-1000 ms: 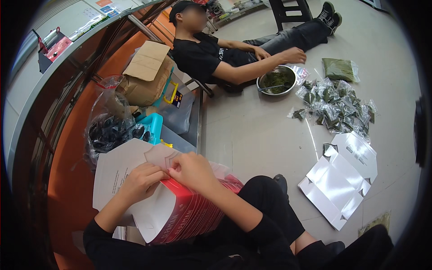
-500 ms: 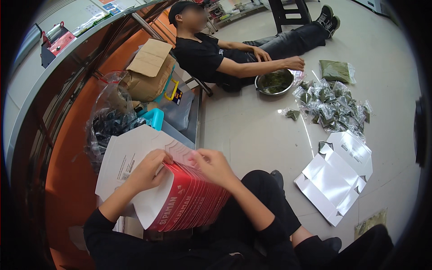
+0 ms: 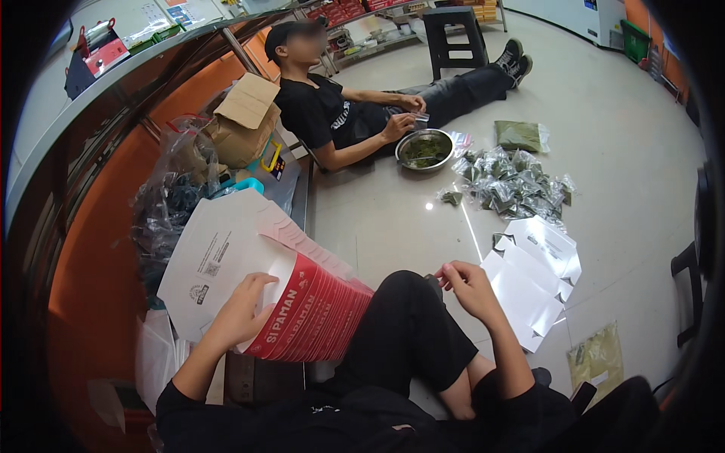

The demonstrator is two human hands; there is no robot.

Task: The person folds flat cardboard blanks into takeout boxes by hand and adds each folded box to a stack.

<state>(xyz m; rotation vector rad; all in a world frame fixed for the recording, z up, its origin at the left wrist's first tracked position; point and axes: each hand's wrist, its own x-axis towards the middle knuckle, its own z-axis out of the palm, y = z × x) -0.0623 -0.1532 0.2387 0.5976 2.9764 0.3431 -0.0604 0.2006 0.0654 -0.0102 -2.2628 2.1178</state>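
Observation:
A stack of nested red-and-white cartons [image 3: 321, 313] leans beside my left leg, red faces toward me and a large white flap [image 3: 198, 264] spread out to the left. My left hand [image 3: 245, 306] holds the front carton at its white edge, fingers and thumb around it. Above the floor, right of my raised knee, my right hand [image 3: 470, 288] is in the air with loosely bent fingers and nothing visible in them. Past it lies an unfolded white carton [image 3: 521, 283], with a small sachet [image 3: 503, 241] at its far left edge.
A seated person [image 3: 325, 113] handles a small clear bag over a metal bowl [image 3: 425, 149] of green leafy stuff. Small filled bags [image 3: 513, 181] form a pile, with a larger green bag [image 3: 521, 136] behind. A cardboard box [image 3: 245, 121] and plastic bags [image 3: 170, 204] sit left, under a table.
My right hand has left the carton stack and moved right, past my knee. My left hand stays at the stack. The other person's raised hand has come back over the bowl. The view has shifted.

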